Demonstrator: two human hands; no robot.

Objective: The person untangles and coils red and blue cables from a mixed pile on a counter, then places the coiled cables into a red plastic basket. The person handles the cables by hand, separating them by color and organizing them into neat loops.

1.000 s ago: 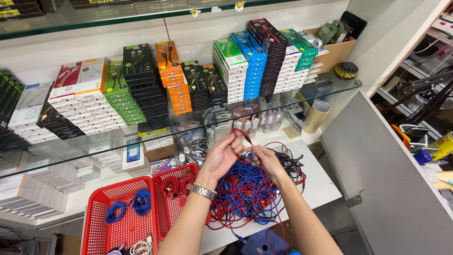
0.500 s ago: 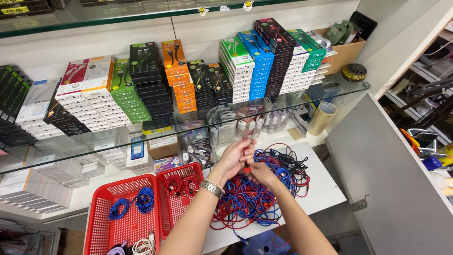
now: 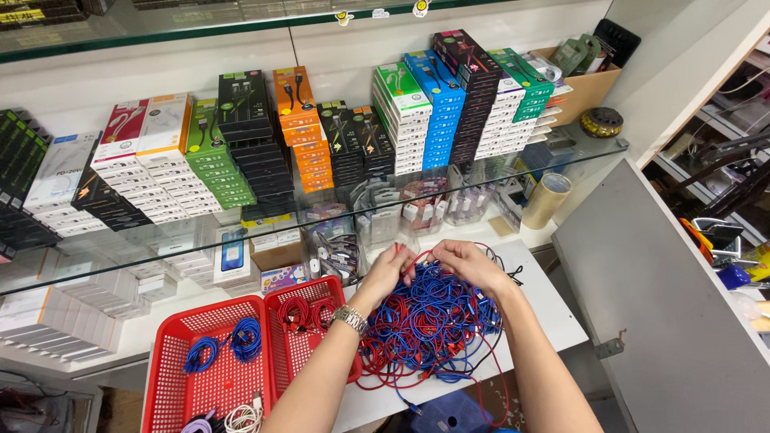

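Cable, red (image 3: 415,259), runs pinched between my two hands above the tangled heap of red and blue cables (image 3: 429,321) on the white counter (image 3: 553,309). My left hand (image 3: 391,269) has its fingers closed on it at about ten o'clock of the heap; my right hand (image 3: 465,261) grips it at twelve. At nine o'clock of the heap sit two red baskets (image 3: 208,377), coiled blue and red cables inside. Beyond, at twelve, a glass shelf (image 3: 585,152) carries stacks of coloured boxes (image 3: 433,104)
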